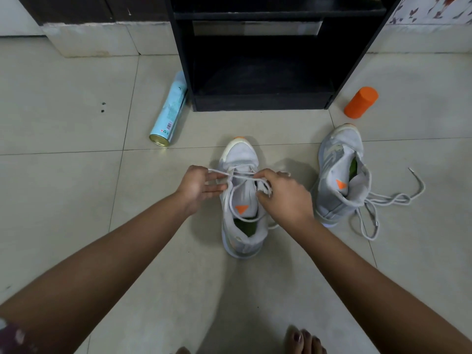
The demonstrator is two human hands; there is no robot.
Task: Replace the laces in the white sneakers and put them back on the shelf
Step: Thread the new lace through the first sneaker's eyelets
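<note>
1 lace (240,176) pinched by left hand (198,186) and right hand (283,198) over sneaker (241,154).

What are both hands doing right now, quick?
Left hand: pinching the lace of the middle sneaker.
Right hand: fingers curled, gripping the same lace.

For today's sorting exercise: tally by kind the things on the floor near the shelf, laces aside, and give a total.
Sneakers: 2
Cans: 1
Orange containers: 1
Total: 4
</note>
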